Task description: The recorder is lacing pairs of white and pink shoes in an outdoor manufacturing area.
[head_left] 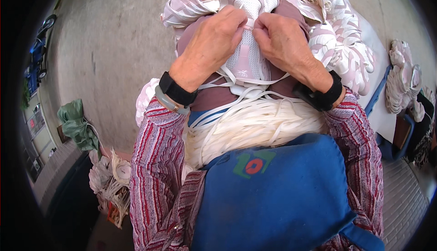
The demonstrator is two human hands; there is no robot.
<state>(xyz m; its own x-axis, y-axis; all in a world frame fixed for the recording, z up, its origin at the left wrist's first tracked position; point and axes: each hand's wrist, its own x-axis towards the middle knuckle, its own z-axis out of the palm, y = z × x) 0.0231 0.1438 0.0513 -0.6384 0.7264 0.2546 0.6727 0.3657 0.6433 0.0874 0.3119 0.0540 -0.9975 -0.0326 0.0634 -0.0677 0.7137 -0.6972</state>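
Observation:
A white mesh and pale pink shoe upper [246, 60] lies across my lap, its pink tongue tab toward me. My left hand [214, 37] is closed in a pinch over its left side, and my right hand [286, 39] pinches at its right side, the fingertips nearly meeting. A short pale stretch of shoelace shows between them; the fingers hide most of it. White lace [261, 82] trails loosely around the tongue tab. Nearer my body, a thick bundle of cream-white laces [257, 123] rests on my lap.
Stacked pink-and-white shoe uppers [341, 46] sit at the right on a pale surface, with another stack [189, 5] at the far left. More hang in bunches [403, 80] at the far right. My blue apron [273, 196] covers my front. A green cloth [78, 125] is at left.

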